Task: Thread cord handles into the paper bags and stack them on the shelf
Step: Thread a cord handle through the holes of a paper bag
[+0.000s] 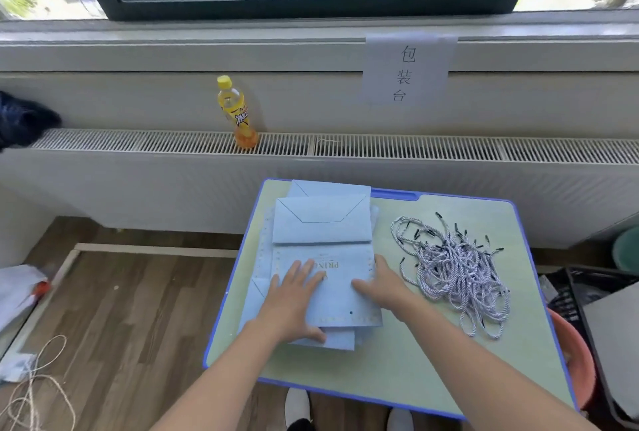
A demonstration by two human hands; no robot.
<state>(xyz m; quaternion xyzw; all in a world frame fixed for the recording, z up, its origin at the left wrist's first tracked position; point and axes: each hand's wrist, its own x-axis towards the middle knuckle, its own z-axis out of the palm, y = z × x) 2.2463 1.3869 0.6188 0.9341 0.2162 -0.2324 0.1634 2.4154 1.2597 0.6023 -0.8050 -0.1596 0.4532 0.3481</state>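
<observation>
A stack of flat light-blue paper bags [321,223] lies on the left half of a small green table with a blue rim [518,344]. The top bag [340,306] shows gold lettering and a punched hole near its close edge. My left hand [294,299] lies flat on the top bag's left side, fingers straight, thumb at the bag's near edge. On the bag's right edge rests my right hand [380,287], fingers extended. To the right of the stack sits a tangled pile of white-and-grey twisted cord handles [456,264] with black tips.
A yellow drink bottle [238,112] stands on the radiator grille [415,150] under the window. A paper sign [406,69] hangs on the wall. Twine [38,385] lies on the wood floor at left. A black crate [601,320] and orange basin [577,368] stand at right.
</observation>
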